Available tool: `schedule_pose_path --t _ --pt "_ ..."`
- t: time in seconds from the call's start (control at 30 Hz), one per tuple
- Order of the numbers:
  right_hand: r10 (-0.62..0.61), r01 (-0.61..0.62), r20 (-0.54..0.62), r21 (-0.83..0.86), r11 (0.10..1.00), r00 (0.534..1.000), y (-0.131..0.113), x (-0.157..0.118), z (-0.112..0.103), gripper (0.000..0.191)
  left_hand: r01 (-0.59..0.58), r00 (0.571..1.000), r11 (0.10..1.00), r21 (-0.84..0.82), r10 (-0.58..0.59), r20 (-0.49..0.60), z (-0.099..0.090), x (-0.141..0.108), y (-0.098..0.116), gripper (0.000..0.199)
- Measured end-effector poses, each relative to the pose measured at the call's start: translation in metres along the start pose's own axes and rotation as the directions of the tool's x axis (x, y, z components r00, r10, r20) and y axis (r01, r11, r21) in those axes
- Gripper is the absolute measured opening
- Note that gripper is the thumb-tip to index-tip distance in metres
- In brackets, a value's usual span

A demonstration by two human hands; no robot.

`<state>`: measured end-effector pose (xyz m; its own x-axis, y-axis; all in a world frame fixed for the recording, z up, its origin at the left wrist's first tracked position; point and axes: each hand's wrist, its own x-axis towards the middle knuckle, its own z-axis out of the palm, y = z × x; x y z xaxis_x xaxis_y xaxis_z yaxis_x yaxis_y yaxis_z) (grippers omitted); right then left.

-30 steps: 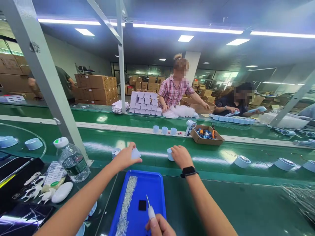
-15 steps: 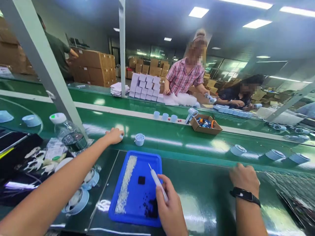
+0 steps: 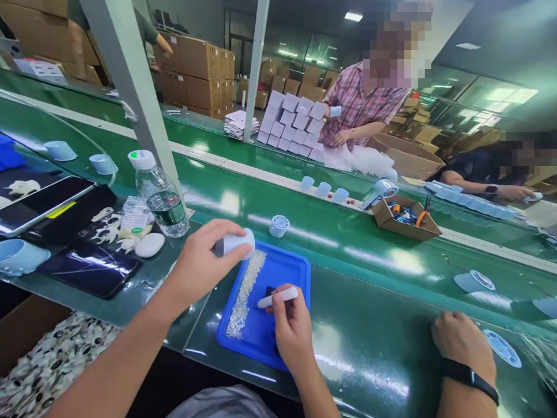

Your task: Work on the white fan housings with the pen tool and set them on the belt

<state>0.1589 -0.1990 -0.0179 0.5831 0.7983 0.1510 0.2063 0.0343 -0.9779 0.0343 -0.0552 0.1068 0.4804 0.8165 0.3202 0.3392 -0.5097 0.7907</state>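
Housing: one light-blue cylindrical housing [image 3: 239, 243] above the tray's upper left corner, long axis nearly level, flanged end facing right.
Left hand: the left hand [image 3: 209, 261] is clamped around that housing.
Tool: one white pen-shaped tool [image 3: 284, 295] over the blue tray [image 3: 307, 278], long axis slanting, narrower end left and slightly down.
Right hand: the right hand [image 3: 290, 322] pinches the tool; the two hands are well apart.
Counts, left to right: one water bottle [image 3: 164, 200], one upright housing [image 3: 279, 226] behind the tray, three small cups [image 3: 323, 190], one co-worker's hand [image 3: 462, 339] with a black wristband.
Surface: dark green, glossy tabletop [image 3: 361, 325] beside a green conveyor belt [image 3: 226, 200].
Room: brown cartons [image 3: 195, 61] left, stacked white boxes [image 3: 293, 125] centre, a person in a plaid shirt [image 3: 363, 98] right of them.
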Motion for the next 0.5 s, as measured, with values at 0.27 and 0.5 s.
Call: schedule_pose_path --t 0.27,0.5 --pt "0.031 -0.03 0.045 -0.02 0.999 0.999 -0.004 0.003 0.001 0.026 0.345 0.935 0.86 -0.377 -0.349 0.059 0.002 -0.035 -0.037 0.036" --pt "0.029 -0.028 0.028 -0.028 0.999 0.999 -0.003 0.003 0.0 0.026 0.362 0.925 0.805 -0.471 -0.373 0.073 0.002 -0.038 -0.043 0.03"
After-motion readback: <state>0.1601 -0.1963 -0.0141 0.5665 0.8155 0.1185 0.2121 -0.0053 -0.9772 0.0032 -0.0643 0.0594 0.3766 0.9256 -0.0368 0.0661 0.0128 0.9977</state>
